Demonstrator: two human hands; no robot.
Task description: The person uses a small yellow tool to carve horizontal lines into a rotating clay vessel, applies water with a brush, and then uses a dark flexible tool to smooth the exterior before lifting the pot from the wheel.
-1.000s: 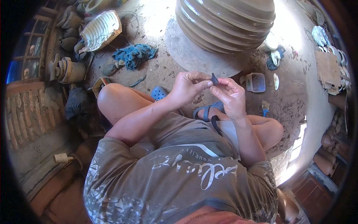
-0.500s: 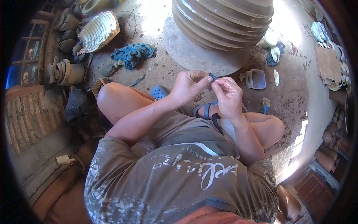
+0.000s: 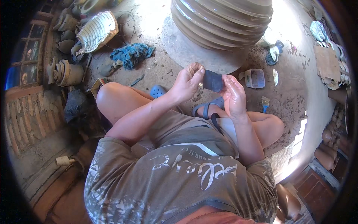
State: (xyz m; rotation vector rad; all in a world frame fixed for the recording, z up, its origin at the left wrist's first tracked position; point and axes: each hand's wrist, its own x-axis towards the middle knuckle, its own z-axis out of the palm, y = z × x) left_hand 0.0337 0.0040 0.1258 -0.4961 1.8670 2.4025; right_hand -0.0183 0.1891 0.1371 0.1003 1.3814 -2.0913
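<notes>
Between my two hands a small dark, flat, roughly rectangular piece (image 3: 212,81) is spread out; it looks thin and bendable, but I cannot tell its material. My left hand (image 3: 188,84) pinches its left edge between thumb and fingers. The right edge is gripped by my right hand (image 3: 234,96), whose fingers look wet. Just beyond the hands a large ribbed clay pot (image 3: 223,24), brown and shiny, stands on a round grey disc (image 3: 178,44). Its top is cut off by the picture's edge.
At right lie a clear plastic tub (image 3: 255,79), a pale oval piece (image 3: 275,77) and a blue-handled brush (image 3: 265,105). At left are a blue rag (image 3: 131,55), a white ribbed mould (image 3: 97,31) and stacked pots (image 3: 67,71). Blue clogs (image 3: 158,92) sit near my legs.
The dark piece was bunched at my fingertips and is now opened out flat. My hands have moved apart, the right one slightly to the right and nearer my body.
</notes>
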